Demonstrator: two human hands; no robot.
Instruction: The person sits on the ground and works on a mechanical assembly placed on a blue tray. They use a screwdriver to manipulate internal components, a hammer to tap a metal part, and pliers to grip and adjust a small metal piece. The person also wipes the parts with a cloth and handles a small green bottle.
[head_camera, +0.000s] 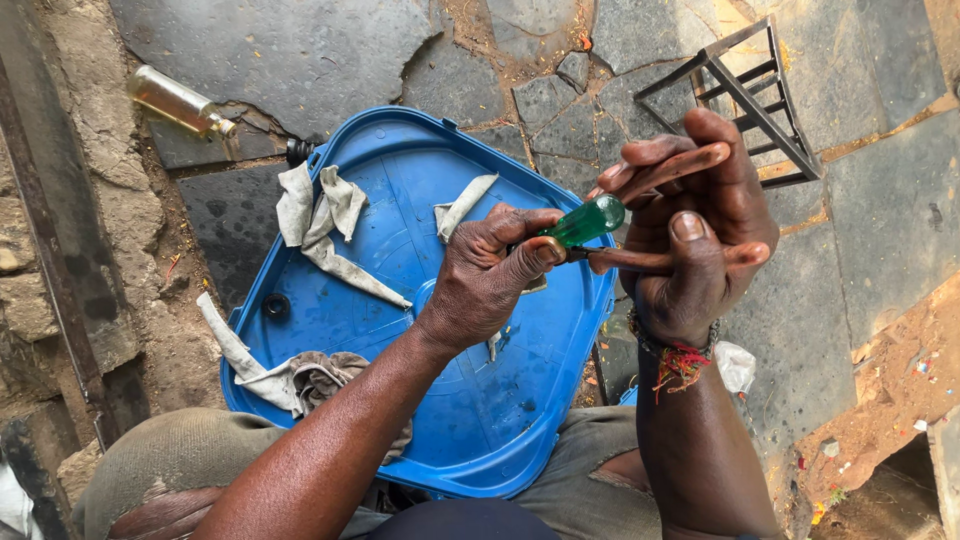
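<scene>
Two hands (490, 275) (695, 235), one green-handled screwdriver (585, 222)

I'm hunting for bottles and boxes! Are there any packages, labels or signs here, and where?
Glass bottle: lies on its side on the stone paving, upper left; clear, yellowish, slim, small cap.
Blue plastic lid: on the person's lap, large, rounded corners, rags on it; not a package.
No labels, signs or screens show.

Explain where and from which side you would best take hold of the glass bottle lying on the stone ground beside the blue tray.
Probably grip the glass bottle around its straight body, coming down from above with fingers across its width. It lies on its side on the stones, clear of the blue tray, so the long body is exposed; the narrow capped neck offers a weaker hold.
</scene>
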